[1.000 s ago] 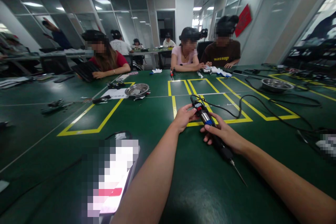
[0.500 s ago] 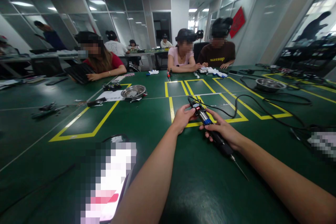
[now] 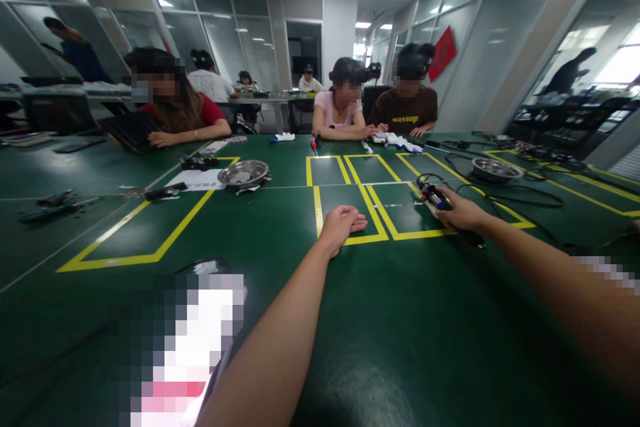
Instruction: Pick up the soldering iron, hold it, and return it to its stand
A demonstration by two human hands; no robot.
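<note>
Right hand (image 3: pixel 460 212) is closed around the barrel of a corded electric screwdriver (image 3: pixel 433 196), lying low on the green table (image 3: pixel 400 333), right of centre inside yellow tape boxes (image 3: pixel 373 210). Its black cable (image 3: pixel 505 188) loops away to the far right. The tool looks rigid and fairly weighty, and the cord likely tugs, so the mid-barrel is the best hold; the bit is hidden. Left hand (image 3: pixel 345 221) rests empty, fingers loosely curled, at centre. 2 steel bowls sit farther off: 1 at the left (image 3: pixel 243 173), 1 at the right (image 3: pixel 493 169).
</note>
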